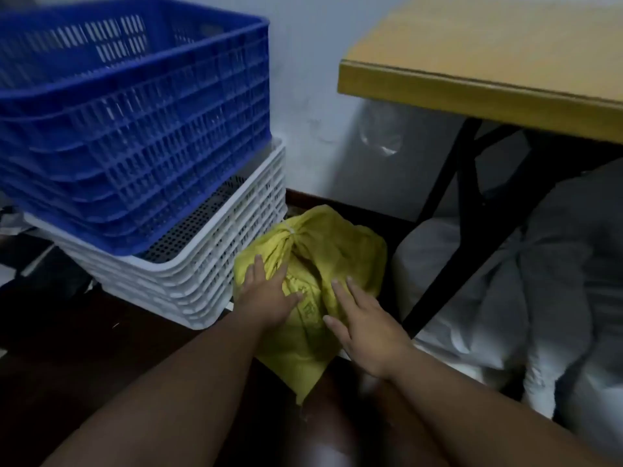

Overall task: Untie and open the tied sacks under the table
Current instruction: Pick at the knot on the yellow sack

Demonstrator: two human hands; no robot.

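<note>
On the dark floor (pixel 101 348) beside stacked crates (pixel 135 129), near the counter (pixel 488 62): left hand (pixel 266 298) and right hand (pixel 364 328) flat, fingers straight, pressing a tied yellow sack (pixel 337 251), gripping nothing

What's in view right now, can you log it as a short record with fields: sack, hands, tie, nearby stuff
sack: yellow sack on the floor, beside the table
tie: white tie at its neck, still knotted
left hand: flat on the sack, fingers straight
right hand: flat on the sack, fingers spread
nearby: blue crate stacked on white crate; white sacks under the table

Yellow sack (pixel 340 251) — neck tied, on floor, white sacks (pixel 505 291) under table
</note>
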